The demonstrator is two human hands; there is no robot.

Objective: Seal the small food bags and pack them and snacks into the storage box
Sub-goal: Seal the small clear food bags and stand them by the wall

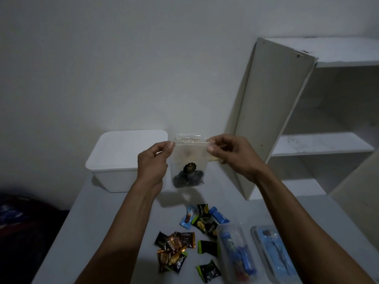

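Note:
A small clear zip bag (189, 158) with dark snacks at its bottom hangs upright above the table. My left hand (153, 160) pinches the left end of its zip strip, and my right hand (231, 154) pinches the right end. The white storage box (123, 160) stands with its lid on at the back left of the table, just left of my left hand. Several wrapped snacks (184, 242) lie scattered on the table below the bag. Two more clear bags with blue packets, one (235, 255) and another (272, 255), lie at the front right.
A white shelf unit (320, 140) with an open door (266, 119) stands at the right, close to my right hand. The grey table (102, 232) ends at a left edge, with dark cloth (26, 222) beyond it. A white wall is behind.

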